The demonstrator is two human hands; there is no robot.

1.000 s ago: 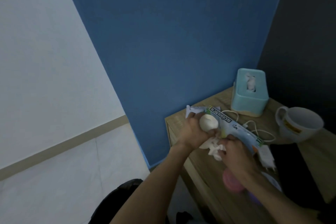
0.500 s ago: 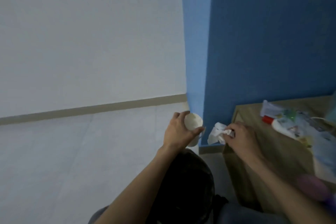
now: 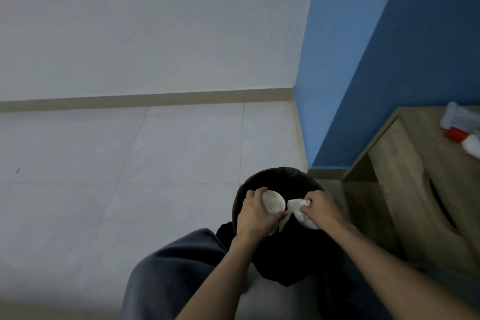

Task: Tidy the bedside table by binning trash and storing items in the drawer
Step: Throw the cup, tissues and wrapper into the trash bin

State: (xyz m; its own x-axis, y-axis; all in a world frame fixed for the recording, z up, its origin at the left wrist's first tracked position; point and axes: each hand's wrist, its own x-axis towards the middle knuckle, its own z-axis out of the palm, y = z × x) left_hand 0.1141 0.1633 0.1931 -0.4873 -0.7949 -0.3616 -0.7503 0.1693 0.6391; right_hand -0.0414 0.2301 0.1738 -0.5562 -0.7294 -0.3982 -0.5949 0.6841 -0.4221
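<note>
left hand (image 3: 255, 217) grasps the cup (image 3: 273, 202), right hand (image 3: 324, 209) pinches the tissue (image 3: 298, 212), both above the bin (image 3: 275, 176) mouth; best let go well inside its rim.

cream cup (image 3: 273, 202) tilted above black bin (image 3: 281, 176), crumpled white tissue (image 3: 299, 212) just beside it

Bin (image 3: 275, 176) black. Paper cup (image 3: 273, 202) cream; tissue (image 3: 298, 212) white. Bedside table (image 3: 405, 163), 3 o'clock: light wood grain. Wall (image 3: 402, 47), 1 o'clock: blue. Floor tiles (image 3: 130, 163), 9 o'clock: pale grey. Tube cap (image 3: 454, 134) red.
</note>
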